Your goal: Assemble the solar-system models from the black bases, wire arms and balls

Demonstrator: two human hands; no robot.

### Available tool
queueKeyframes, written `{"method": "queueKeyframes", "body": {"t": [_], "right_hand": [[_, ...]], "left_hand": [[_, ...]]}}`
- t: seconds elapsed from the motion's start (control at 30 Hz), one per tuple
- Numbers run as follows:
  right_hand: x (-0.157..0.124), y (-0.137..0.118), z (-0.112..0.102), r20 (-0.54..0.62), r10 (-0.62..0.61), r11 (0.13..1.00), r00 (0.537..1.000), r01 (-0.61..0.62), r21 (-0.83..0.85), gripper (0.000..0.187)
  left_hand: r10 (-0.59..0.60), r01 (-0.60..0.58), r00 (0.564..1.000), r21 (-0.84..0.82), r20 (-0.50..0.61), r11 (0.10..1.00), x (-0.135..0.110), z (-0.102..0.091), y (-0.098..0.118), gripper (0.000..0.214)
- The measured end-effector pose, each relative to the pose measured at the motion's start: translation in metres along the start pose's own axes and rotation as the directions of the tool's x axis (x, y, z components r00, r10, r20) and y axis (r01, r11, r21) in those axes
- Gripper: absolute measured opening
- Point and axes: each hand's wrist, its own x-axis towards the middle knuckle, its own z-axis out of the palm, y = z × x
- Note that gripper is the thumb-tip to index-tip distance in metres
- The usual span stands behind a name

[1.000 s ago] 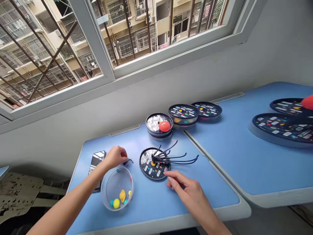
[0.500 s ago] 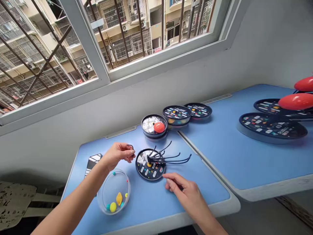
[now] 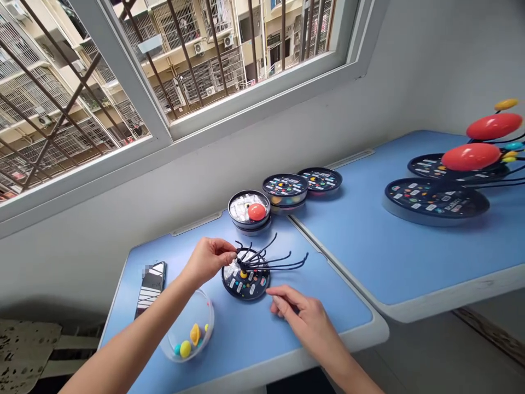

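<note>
A round black base (image 3: 245, 282) with small coloured labels lies on the blue table (image 3: 254, 339). A centre post on it carries several thin black arms (image 3: 279, 261) that fan out to the right. My left hand (image 3: 208, 258) is closed in a pinch on a short black arm piece at the post. My right hand (image 3: 301, 314) rests on the table just right of the base, fingers loosely curled, with one fingertip at the base's rim. A clear round dish (image 3: 189, 328) with several small coloured balls sits under my left forearm.
A phone (image 3: 150, 281) lies at the table's left. Behind stand a round tin (image 3: 249, 210) holding a red ball and two more black discs (image 3: 286, 188). A second blue table (image 3: 414, 246) at right carries assembled models with large red balls (image 3: 470, 156). A window runs along the back wall.
My left hand lifted a short black arm piece from beside the clear dish and carried it right to the base's centre post. My right hand stayed beside the base. The view shifted right.
</note>
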Motion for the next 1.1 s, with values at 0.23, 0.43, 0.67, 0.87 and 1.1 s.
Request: {"method": "queueKeyframes", "body": {"t": [0.23, 0.43, 0.67, 0.87, 1.1], "right_hand": [[-0.001, 0.002, 0.0, -0.019, -0.01, 1.0, 1.0, 0.011, 0.019, 0.027], [0.0, 0.001, 0.0, -0.003, -0.008, 1.0, 1.0, 0.008, 0.009, 0.028], [-0.001, 0.001, 0.0, -0.002, 0.003, 1.0, 1.0, -0.003, 0.009, 0.029], [0.0, 0.0, -0.001, -0.013, -0.011, 1.0, 1.0, 0.011, 0.007, 0.028], [-0.001, -0.002, -0.001, -0.026, -0.011, 1.0, 1.0, 0.011, 0.013, 0.027]], "left_hand": [[0.067, -0.07, 0.998, 0.218, 0.018, 0.973, -0.002, 0.005, 0.005, 0.016], [0.146, -0.142, 0.989, 0.366, 0.018, 0.92, -0.003, 0.008, 0.005, 0.014], [0.205, -0.202, 0.978, 0.427, 0.039, 0.882, -0.003, 0.01, 0.003, 0.013], [0.234, -0.228, 0.972, 0.406, 0.034, 0.885, -0.005, 0.01, -0.005, 0.017], [0.298, -0.279, 0.952, 0.597, 0.07, 0.752, -0.005, 0.011, 0.001, 0.013]]}}
